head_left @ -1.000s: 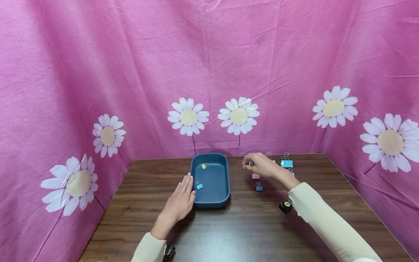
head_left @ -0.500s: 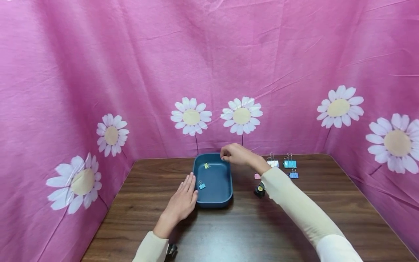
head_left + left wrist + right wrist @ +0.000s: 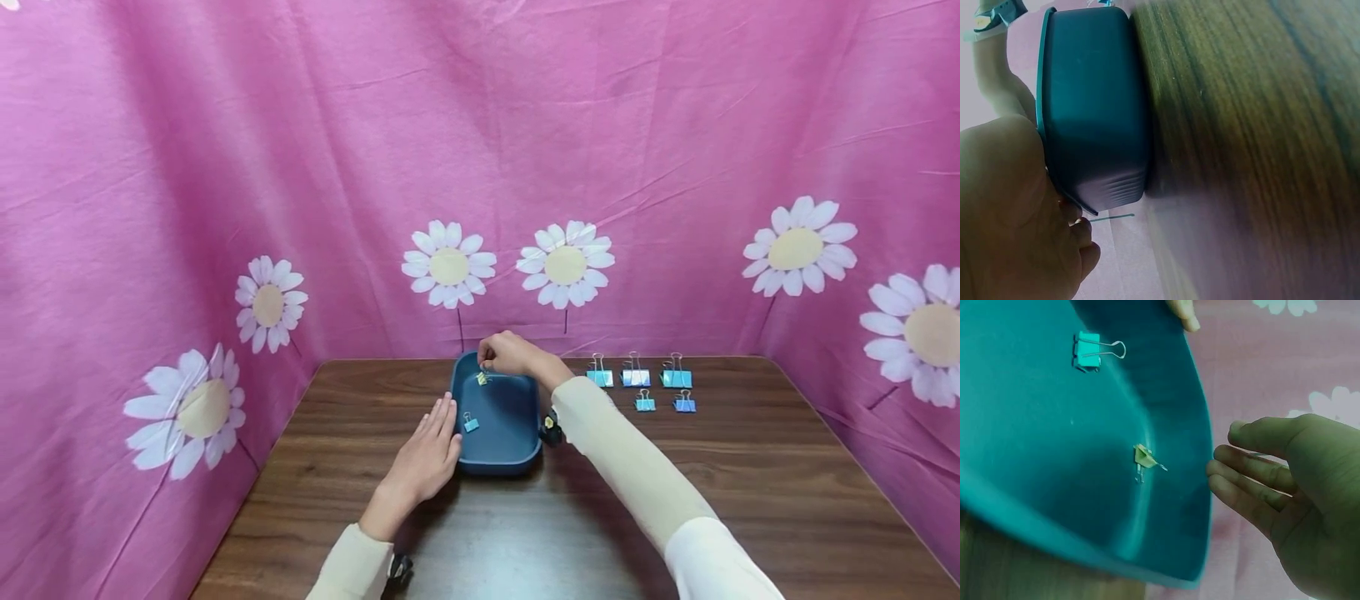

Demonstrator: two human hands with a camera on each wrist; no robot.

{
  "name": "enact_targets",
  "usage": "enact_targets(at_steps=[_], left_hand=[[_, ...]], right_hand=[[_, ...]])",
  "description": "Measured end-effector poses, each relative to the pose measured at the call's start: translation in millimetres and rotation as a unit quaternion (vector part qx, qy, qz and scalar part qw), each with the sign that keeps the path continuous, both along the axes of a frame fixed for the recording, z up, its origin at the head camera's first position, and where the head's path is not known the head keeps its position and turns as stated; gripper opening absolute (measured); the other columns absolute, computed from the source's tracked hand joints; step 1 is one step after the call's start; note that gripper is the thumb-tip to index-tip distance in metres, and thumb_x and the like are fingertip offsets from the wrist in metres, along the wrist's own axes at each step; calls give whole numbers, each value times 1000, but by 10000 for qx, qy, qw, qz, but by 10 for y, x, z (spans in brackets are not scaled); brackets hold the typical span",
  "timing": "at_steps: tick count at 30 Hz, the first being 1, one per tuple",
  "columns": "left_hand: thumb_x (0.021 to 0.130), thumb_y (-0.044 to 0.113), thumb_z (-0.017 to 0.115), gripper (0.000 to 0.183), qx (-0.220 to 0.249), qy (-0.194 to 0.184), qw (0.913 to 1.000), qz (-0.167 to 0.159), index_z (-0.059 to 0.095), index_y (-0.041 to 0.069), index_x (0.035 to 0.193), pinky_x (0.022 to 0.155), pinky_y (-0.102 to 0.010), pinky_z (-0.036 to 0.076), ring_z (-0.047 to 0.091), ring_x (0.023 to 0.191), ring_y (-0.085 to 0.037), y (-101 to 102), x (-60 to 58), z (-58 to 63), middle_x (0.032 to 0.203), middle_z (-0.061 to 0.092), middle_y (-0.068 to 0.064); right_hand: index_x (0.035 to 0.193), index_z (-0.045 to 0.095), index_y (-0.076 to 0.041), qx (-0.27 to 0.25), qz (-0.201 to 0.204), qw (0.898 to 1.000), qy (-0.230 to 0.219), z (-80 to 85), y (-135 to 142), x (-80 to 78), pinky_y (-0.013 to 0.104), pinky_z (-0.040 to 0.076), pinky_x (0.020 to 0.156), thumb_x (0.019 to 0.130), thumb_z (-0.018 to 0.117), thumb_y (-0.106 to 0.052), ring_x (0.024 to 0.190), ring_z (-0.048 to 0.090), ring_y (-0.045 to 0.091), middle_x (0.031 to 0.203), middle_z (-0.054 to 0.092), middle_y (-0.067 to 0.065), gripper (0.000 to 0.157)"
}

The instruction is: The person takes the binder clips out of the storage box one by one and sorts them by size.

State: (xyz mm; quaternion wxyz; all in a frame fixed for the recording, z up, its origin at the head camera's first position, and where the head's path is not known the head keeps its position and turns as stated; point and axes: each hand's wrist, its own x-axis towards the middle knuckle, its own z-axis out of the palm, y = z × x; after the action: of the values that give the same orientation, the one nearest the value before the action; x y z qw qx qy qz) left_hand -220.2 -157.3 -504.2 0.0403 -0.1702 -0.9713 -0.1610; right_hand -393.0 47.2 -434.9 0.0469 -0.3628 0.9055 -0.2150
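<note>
A dark blue tray (image 3: 497,460) stands on the table. My left hand (image 3: 422,454) lies with straight fingers along its left rim. In the left wrist view, the fingers of that hand (image 3: 1019,212) rest at the edge of the tray (image 3: 1094,94). My right hand (image 3: 513,354) is over the tray's far end, thumb and fingers pinching a binder clip, mostly hidden; a thin metal wire (image 3: 1263,454) shows between them in the right wrist view. Inside the tray lie a yellow binder clip (image 3: 1143,455) and a light blue binder clip (image 3: 1089,350).
To the right of the tray, several binder clips stand in rows: a silvery one (image 3: 636,377), a large teal one (image 3: 677,378), a small teal one (image 3: 645,405) and a blue one (image 3: 685,406). A pink flowered curtain (image 3: 360,208) hangs behind the wooden table (image 3: 322,483).
My right hand has moved left from the row of clips to above the tray's far end. The left hand has stayed at the tray's left rim.
</note>
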Motion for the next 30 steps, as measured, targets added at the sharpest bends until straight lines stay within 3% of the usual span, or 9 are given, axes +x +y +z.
enact_targets(at_steps=[7,13,16,19,22,26,30], left_hand=[[115,24,42,60,-86,-95,9999,26,30,-7,164,133,-53,29,25,164,-36,12,-2,13,176,24,-20],[114,23,43,60,-33,-50,10000,9,30,-7,164,132,-54,29,26,164,-37,16,-2,29,175,25,-21],[114,23,43,59,-35,-45,10000,14,30,-7,164,132,-54,30,26,164,-36,18,2,25,175,26,-21],[114,24,43,60,-69,-39,10000,10,31,-7,164,132,-54,31,27,164,-36,21,4,19,175,26,-21],[114,23,44,60,-76,-18,10000,1,31,-7,164,131,-54,31,27,163,-37,22,3,14,175,27,-22],[114,23,44,59,-65,5,10000,17,32,-7,164,131,-54,31,28,163,-37,23,-1,16,175,28,-22],[114,24,43,60,-111,-12,9999,34,31,-7,164,132,-54,31,27,163,-36,23,-2,24,175,27,-22]], right_hand=[[116,77,-3,-3,-292,9986,-442,-177,-79,-64,41,61,99,103,68,-11,102,71,23,113,77,12,18],[138,69,-3,436,-459,9945,-840,-327,-120,-55,49,54,114,105,66,-15,127,66,30,137,71,16,35],[144,65,-4,653,-438,9921,-980,-384,-139,-38,50,52,116,105,66,-15,132,64,31,141,69,17,40],[145,64,-5,918,-428,9897,-1012,-419,-151,-15,47,55,111,104,69,-14,122,67,27,136,71,16,42],[142,66,-7,1200,-469,9852,-1127,-431,-151,14,42,61,97,102,72,-14,101,70,22,122,74,14,41],[123,72,-8,1325,-608,9805,-1319,-395,-141,47,35,59,77,99,76,-11,81,67,18,102,72,8,24],[102,71,-8,1253,-636,9824,-1229,-359,-114,52,29,52,69,95,78,-5,75,63,16,88,67,3,10]])
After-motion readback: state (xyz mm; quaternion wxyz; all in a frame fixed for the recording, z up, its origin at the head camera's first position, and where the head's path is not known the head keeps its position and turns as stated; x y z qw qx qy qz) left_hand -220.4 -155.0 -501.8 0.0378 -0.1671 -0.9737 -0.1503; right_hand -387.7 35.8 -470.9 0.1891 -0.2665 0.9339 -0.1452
